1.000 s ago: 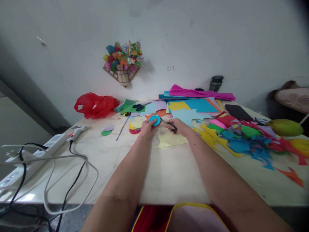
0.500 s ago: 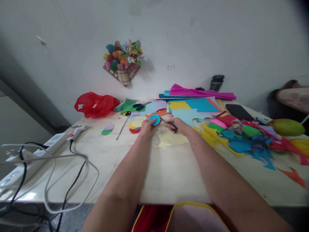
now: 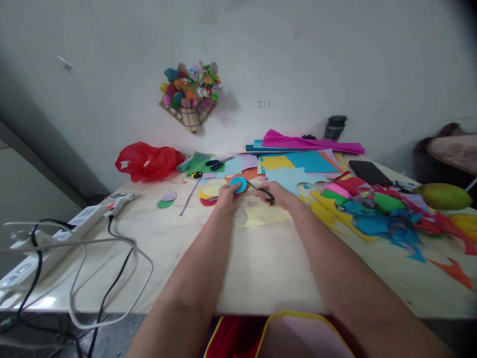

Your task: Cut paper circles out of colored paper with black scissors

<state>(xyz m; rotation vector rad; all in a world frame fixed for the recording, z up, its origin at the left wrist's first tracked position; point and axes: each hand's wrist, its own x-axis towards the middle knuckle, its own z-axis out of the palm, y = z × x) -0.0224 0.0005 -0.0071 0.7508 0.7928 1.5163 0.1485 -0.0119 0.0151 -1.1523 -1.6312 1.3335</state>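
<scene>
My left hand (image 3: 227, 197) pinches a blue paper circle (image 3: 239, 184), its thumb lying on top; orange paper shows behind the circle. My right hand (image 3: 274, 193) is closed round the black handles of a pair of scissors (image 3: 267, 195), whose blades point left at the circle's right edge. Left of my left hand lie yellow and red paper circles (image 3: 207, 201). A pale yellow paper scrap (image 3: 266, 215) is on the table below my hands. Farther left rest a purple circle (image 3: 169, 197) and a green circle (image 3: 164, 204).
Paper scraps (image 3: 383, 214) are heaped at the right, beside a dark phone-like object (image 3: 368, 172) and fruit (image 3: 442, 196). Coloured sheets (image 3: 313, 161) and a second pair of scissors (image 3: 215, 164) lie at the back. A red bag (image 3: 149, 161), power strip (image 3: 55, 243) and cables occupy the left.
</scene>
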